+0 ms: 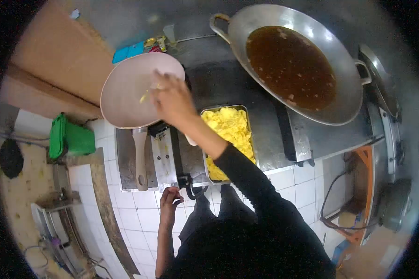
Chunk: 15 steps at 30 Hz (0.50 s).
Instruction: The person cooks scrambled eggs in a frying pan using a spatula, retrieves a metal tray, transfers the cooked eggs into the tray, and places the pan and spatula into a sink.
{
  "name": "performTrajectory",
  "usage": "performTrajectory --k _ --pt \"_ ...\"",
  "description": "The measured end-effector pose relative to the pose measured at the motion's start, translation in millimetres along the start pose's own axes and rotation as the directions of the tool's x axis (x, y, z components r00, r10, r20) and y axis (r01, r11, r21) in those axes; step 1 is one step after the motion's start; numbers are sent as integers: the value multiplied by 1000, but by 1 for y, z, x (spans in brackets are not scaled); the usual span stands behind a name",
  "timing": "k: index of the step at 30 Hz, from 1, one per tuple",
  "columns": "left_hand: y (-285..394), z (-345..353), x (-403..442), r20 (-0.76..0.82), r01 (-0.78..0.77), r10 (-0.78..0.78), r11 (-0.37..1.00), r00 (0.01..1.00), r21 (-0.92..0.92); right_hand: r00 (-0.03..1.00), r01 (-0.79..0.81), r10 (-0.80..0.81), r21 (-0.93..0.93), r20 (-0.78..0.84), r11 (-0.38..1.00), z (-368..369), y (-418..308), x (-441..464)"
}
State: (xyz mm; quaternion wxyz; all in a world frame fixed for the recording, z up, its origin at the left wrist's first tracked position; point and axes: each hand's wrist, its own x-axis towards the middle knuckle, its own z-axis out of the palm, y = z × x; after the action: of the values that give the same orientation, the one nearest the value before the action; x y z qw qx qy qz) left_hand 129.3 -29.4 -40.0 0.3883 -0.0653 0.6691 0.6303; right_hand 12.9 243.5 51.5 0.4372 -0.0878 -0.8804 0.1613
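Note:
A light pan [130,93] with a beige handle sits on the stove at the left. Over its right side is my right hand [172,100], blurred by motion, so its fingers and anything in them cannot be made out. A few yellow bits lie in the pan near it. My left hand [171,199] is at the stove's front edge, beside the burner's front panel [166,162], with its fingers curled together; what they hold is too small to name. Under my right forearm is a metal tray of yellow scrambled egg [228,130].
A large wok [291,65] of brown liquid stands at the back right, its handle toward the pan. Another burner [299,142] is below it. Blue packets [128,52] lie behind the pan. A green bin [72,136] is at the left.

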Motion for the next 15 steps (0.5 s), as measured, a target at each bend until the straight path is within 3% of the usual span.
performTrajectory --k 1,2,5,6,7,8,9,10,11,12,14,15 --pt "1 -1 1 36 -6 6 1000 999 -1 1000 -3 3 -21 -7 1000 -3 -2 -1" --pt "1 0 7 57 -10 11 1000 998 -1 996 -85 87 69 -28 994 -7 -7 -6" --pt "-9 11 17 311 -90 27 977 950 192 964 -228 255 248 -81 941 -39 -8 -25" --pt "-14 16 20 337 -197 111 952 935 234 953 -277 296 213 -63 937 -52 0 -40" --pt "-10 24 19 267 -270 217 945 939 183 918 -315 373 328 -132 891 -61 11 -59" --pt "-4 28 19 182 -349 323 928 929 134 843 -470 532 370 -82 801 -80 16 -87" --pt "-5 20 26 28 -408 408 913 913 3 651 -753 757 170 55 636 -109 20 -108" --pt "-3 6 32 -149 -327 307 935 940 -136 638 -766 769 124 27 631 -119 32 -136" --pt "8 -13 39 -191 -215 160 923 968 -320 608 -794 788 89 96 602 -133 38 -155" --pt "31 -25 42 -196 -105 6 860 981 -499 677 -735 732 116 75 668 -131 48 -177" --pt "101 -37 32 211 66 50 860 976 -507 705 -708 675 158 217 689 -119 57 -186" --pt "139 -21 19 216 129 -25 866 976 -483 709 -705 660 283 248 651 -113 46 -170"
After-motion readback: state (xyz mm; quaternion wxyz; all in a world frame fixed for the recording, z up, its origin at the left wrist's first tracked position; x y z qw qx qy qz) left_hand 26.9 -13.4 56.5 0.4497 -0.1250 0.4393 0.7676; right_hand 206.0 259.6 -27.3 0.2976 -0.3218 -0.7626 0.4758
